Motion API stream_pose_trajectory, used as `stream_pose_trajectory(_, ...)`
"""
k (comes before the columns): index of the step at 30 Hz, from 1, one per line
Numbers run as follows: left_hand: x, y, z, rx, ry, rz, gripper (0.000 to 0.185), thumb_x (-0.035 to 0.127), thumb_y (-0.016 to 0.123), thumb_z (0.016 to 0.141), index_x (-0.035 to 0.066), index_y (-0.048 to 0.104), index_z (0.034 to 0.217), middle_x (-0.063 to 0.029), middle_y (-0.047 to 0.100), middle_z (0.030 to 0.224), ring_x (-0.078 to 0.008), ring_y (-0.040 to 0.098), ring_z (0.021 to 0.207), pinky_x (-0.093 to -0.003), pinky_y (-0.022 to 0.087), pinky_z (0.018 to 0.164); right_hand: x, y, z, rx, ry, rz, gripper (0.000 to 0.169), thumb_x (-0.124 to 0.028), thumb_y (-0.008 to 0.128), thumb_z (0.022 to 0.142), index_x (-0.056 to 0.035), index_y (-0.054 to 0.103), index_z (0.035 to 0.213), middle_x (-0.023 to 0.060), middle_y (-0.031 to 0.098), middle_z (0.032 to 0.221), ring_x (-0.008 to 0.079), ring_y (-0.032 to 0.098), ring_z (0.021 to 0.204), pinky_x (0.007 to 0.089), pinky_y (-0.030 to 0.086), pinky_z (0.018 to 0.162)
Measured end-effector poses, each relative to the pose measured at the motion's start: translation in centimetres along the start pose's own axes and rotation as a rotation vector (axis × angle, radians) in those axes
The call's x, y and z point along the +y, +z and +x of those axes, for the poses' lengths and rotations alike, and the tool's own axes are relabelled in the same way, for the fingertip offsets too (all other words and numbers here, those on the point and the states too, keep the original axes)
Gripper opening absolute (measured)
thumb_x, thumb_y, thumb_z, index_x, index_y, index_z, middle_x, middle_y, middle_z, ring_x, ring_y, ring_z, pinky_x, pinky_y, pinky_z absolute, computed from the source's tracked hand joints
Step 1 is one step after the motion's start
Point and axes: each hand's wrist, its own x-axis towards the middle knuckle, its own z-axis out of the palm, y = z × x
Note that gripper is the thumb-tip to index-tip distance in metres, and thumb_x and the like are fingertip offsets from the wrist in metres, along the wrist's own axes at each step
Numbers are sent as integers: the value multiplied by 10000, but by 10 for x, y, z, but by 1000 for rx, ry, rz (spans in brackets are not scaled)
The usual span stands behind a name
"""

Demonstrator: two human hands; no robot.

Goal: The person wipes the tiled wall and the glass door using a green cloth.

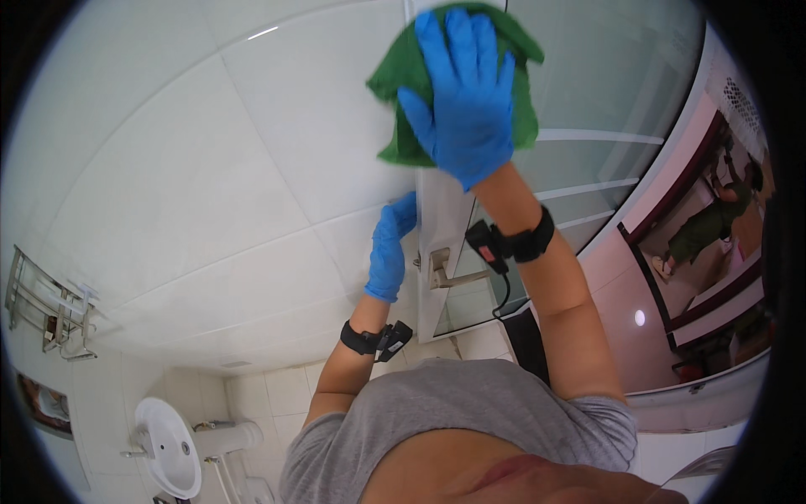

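Observation:
My right hand (469,104), in a blue disposable glove, lies with fingers spread on a green cloth (403,129). The cloth is pressed against the upper part of a glass door with a white frame (437,211). Lower and to the left, my left hand (389,242) wears the same kind of glove. It is at the door's edge, and its fingertips are hidden behind the frame. A metal lever handle (450,271) sits on the frame below the cloth. Black straps with small devices are around both wrists.
White tiled wall (252,157) runs along the left. A metal rack (60,309) is mounted there, above a white washbasin (167,447). Frosted stripes cross the door's glass (585,164). At right, a dark-framed mirror or opening (699,233) shows a person with raised arms.

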Motion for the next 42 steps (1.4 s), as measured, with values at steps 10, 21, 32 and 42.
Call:
stream_pose_trajectory(10,3,-25,29,239,85,16,616,480,215,936,18,328,1328,-115,376,1328,-219,349,1217,-372,244,1034,7,71,-70,-115,-122,23,667,-433,571,717,-288,349,1328,33,378,1307,240,323,1214,501,343,823)
stream_pose_trajectory(21,9,-50,55,379,259,172,522,308,328,954,12,216,1369,-102,254,1413,-205,230,1305,-322,142,1080,130,97,-11,242,290,39,588,-186,542,762,-87,357,1311,153,357,1317,336,312,1215,498,238,979)
stream_pose_trajectory(32,10,-45,62,312,286,314,552,355,271,955,35,158,1391,-104,180,1444,-213,158,1333,-330,119,1084,134,107,-32,63,447,-762,544,-237,500,855,-46,315,1330,180,317,1355,339,290,1249,469,204,1019)
stream_pose_trajectory(42,14,-33,58,372,203,161,496,199,360,948,34,189,1383,-112,208,1433,-208,195,1323,-324,146,1079,26,86,6,-216,58,-150,658,-380,540,750,-197,333,1347,212,357,1294,388,376,1127,567,285,890)
